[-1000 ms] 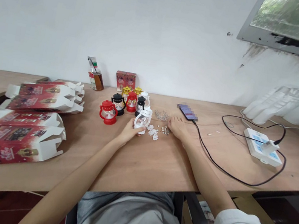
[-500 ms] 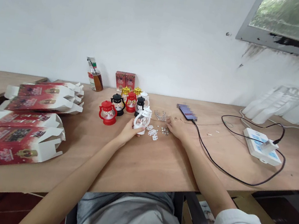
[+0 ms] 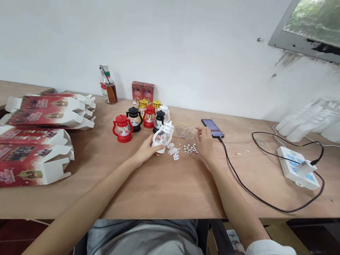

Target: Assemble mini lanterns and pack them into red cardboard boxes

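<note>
My left hand [image 3: 147, 150] is wrapped round the base of a small white lantern [image 3: 162, 137] with a clear globe, held upright just above the table. My right hand [image 3: 204, 143] is at the right edge of a pile of thin bent metal wires [image 3: 184, 132], thumb and fingers pinched together; whether a wire is between them is too small to tell. Below the fingers lie several button cells [image 3: 190, 149]. Small white plastic pieces [image 3: 174, 151] are spread beside the white lantern. Behind it stand more lanterns, among them a red lantern [image 3: 122, 128] and a black lantern [image 3: 134, 118].
Flattened red printed cartons [image 3: 38, 136] cover the table's left side. At the wall stand a bottle [image 3: 108, 89] and two red boxes [image 3: 142, 93]. A phone [image 3: 213, 128] with a black cable lies right, near a white power strip [image 3: 298, 167] and white plastic parts [image 3: 317, 119].
My right hand has moved from over the button cells up and slightly right, to the wires, uncovering the button cells. My left hand still holds the white lantern in nearly the same place.
</note>
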A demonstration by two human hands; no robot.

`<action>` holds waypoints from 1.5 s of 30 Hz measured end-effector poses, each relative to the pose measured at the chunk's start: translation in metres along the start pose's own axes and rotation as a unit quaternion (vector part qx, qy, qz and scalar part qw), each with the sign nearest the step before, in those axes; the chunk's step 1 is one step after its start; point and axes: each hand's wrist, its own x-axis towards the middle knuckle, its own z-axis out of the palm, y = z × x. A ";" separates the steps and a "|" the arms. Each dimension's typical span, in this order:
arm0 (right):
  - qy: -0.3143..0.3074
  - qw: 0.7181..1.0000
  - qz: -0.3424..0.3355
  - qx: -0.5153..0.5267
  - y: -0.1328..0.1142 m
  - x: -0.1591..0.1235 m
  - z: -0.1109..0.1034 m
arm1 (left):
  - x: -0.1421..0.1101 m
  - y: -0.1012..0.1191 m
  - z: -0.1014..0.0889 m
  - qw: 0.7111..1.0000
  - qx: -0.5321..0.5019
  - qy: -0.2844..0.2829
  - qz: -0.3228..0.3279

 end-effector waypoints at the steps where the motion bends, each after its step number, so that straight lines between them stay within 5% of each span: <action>1: 0.011 0.999 0.005 0.031 -0.002 0.000 0.000 | 0.000 0.000 0.000 1.000 0.001 -0.003 0.001; 14: 0.043 0.944 0.121 0.304 -0.043 -0.003 -0.006 | -0.001 0.001 -0.001 1.000 0.008 0.007 -0.014; 19: -0.006 0.897 0.169 0.408 -0.046 -0.002 -0.005 | 0.000 0.000 -0.003 1.000 0.009 -0.004 -0.022; 35: -0.003 0.876 0.183 0.446 -0.044 0.001 -0.005 | -0.001 -0.003 -0.007 0.991 -0.047 -0.122 -0.037; 45: 0.013 0.836 0.211 0.506 -0.043 0.006 -0.006 | -0.004 0.004 -0.003 0.988 -0.103 -0.099 -0.052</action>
